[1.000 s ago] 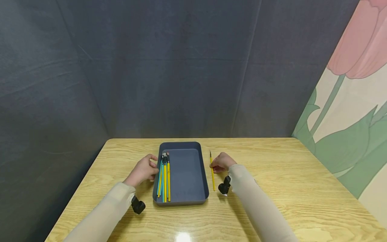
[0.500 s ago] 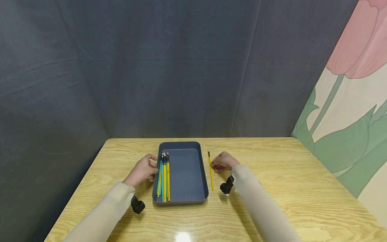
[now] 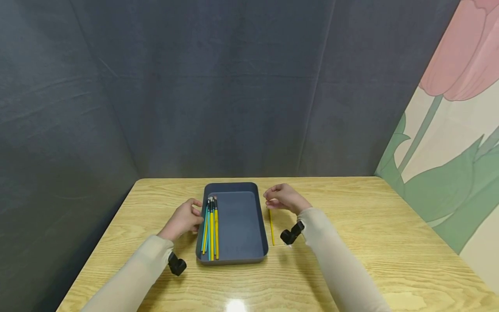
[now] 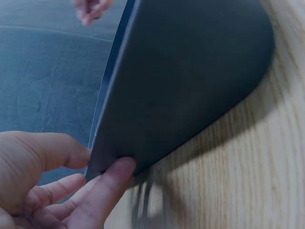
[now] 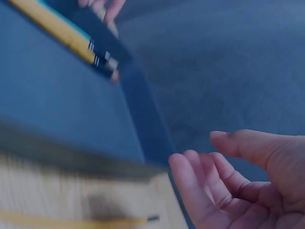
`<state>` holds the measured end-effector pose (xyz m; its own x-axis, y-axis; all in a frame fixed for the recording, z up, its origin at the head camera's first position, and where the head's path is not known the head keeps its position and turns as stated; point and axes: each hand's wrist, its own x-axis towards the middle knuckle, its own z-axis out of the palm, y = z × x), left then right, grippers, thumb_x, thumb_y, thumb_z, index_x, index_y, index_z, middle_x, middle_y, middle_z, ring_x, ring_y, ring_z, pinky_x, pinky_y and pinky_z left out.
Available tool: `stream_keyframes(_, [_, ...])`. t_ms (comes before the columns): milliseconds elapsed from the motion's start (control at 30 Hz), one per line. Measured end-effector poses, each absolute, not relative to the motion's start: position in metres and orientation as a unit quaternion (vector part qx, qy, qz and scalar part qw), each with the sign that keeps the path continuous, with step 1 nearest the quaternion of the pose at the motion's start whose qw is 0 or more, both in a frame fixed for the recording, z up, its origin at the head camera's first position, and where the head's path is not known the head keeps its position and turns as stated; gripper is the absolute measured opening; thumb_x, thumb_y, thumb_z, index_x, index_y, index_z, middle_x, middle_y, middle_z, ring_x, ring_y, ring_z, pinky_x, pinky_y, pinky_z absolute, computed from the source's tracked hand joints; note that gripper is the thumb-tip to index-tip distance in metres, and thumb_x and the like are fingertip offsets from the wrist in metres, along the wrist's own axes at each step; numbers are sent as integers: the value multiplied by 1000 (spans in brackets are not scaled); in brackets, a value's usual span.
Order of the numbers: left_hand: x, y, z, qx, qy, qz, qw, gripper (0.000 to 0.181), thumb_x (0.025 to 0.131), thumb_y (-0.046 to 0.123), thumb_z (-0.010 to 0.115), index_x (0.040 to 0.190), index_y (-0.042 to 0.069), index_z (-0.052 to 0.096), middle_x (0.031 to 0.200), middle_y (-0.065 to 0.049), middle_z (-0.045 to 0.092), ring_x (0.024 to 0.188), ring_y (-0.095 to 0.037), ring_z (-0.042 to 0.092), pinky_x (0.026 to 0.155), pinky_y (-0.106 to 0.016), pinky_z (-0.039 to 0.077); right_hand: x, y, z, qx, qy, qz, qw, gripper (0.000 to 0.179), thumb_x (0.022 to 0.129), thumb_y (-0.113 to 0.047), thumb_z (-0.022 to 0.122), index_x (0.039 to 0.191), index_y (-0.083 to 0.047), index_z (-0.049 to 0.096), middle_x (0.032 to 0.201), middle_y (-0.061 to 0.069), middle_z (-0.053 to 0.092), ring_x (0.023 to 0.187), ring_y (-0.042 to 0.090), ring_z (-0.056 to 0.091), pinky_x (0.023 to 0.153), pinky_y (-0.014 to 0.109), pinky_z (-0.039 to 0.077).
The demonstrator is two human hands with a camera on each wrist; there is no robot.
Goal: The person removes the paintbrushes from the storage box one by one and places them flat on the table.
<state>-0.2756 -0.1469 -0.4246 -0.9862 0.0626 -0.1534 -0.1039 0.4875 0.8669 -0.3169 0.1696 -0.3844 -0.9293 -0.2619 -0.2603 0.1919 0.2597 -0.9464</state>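
A dark grey tray (image 3: 241,261) sits on the table, with several paintbrushes (image 3: 212,229) with yellow and turquoise handles along its left side, bristles pointing away. My left hand (image 3: 186,220) grips the tray's left wall; in the left wrist view one fingertip presses the outer wall and another digit meets the rim. Beside the tray's right wall lies a single yellow paintbrush (image 3: 271,227), its far end hidden by my right hand (image 3: 286,198). That hand hovers over it near the tray's far right part, thumb and fingers apart with nothing between them in the right wrist view.
The light wooden table (image 3: 351,242) extends to both sides of the tray. A dark curtain (image 3: 234,95) hangs behind its far edge, and a wall hanging with a tulip (image 3: 452,130) is at the right.
The single yellow paintbrush shifted left, closer to the tray. My right hand then let go of it and moved away from me, up over its far end. The left hand has stayed put.
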Motion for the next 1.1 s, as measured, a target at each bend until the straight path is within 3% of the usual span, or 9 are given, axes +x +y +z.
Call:
stream_keyframes(200, [-275,-148,-425,-14,859,505,85,46,84,-8,60,127,-1,46,97,-16,50,73,-23,58,56,-33,56,-309,136,-370,-38,752,-629,194,27,97,-7,53,117,11,54,102,16,58,75,14,62,76,29,59])
stream_keyframes(400, [-276,-148,-424,-15,859,504,88,46,84,-8,60,127,-1,45,97,-16,49,72,-23,57,56,-32,55,-305,101,-368,-46,723,-653,220,33,98,-7,53,124,12,51,98,11,58,78,16,63,88,38,56])
stream_keyframes(700, [-279,-147,-424,-14,863,498,87,46,83,-7,61,127,0,46,98,-16,51,74,-23,58,57,-32,56,-306,70,-381,-30,707,-666,236,30,96,-4,55,121,13,55,96,16,60,72,16,64,79,35,59])
stream_keyframes(933, [-280,-146,-424,-13,865,494,85,47,83,-6,62,126,0,46,97,-17,52,73,-22,59,57,-32,57,-308,56,-390,-14,738,-633,234,24,95,-4,55,115,10,57,119,30,58,71,17,63,76,34,60])
stream_keyframes(1100, [-279,-146,-422,-15,867,491,85,47,83,-6,62,127,0,46,98,-16,52,74,-22,59,57,-32,57,-308,45,-394,-15,753,-615,233,24,94,-2,56,113,11,58,102,24,64,66,15,61,79,38,59])
